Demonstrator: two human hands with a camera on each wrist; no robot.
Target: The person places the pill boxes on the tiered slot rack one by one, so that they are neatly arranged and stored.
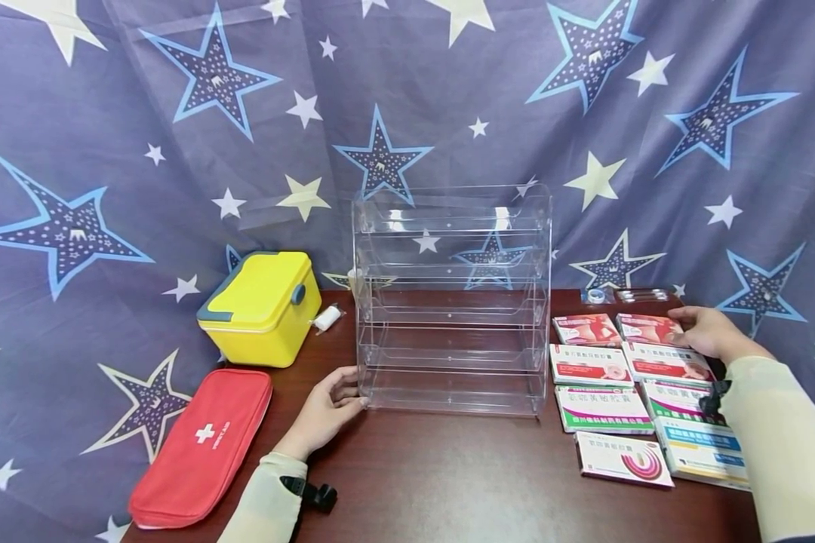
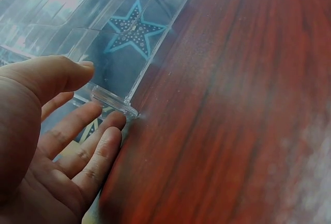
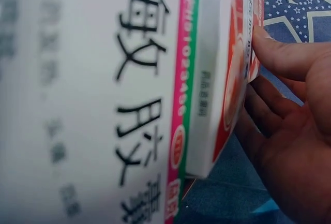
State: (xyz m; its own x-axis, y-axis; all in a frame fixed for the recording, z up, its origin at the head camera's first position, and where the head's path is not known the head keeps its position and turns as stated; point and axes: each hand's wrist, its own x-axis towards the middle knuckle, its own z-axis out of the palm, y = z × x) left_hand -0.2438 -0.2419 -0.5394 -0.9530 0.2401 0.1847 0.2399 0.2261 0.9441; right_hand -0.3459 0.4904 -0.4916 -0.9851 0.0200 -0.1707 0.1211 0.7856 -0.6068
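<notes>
A clear acrylic tiered rack (image 1: 448,381) stands upright mid-table. My left hand (image 1: 327,407) is at its lower left corner; the left wrist view shows loosely extended fingers (image 2: 106,146) against or close to the rack's edge (image 2: 116,102). At far right, my right hand (image 1: 709,332) holds the right end of a red medicine box (image 1: 648,329) between thumb and fingers. In the right wrist view the thumb (image 3: 274,53) meets a box edge, and the other fingertips are hidden behind. Nearer me lie white-and-red boxes (image 1: 589,364) and a white-and-green capsule box (image 1: 604,411).
Left of the rack are a yellow case (image 1: 261,309), a small wrapped white roll (image 1: 327,318) and a red first-aid pouch (image 1: 204,449). A tape roll (image 1: 595,296) and a clear tray (image 1: 645,296) lie behind the boxes. A starred curtain (image 1: 435,98) hangs behind.
</notes>
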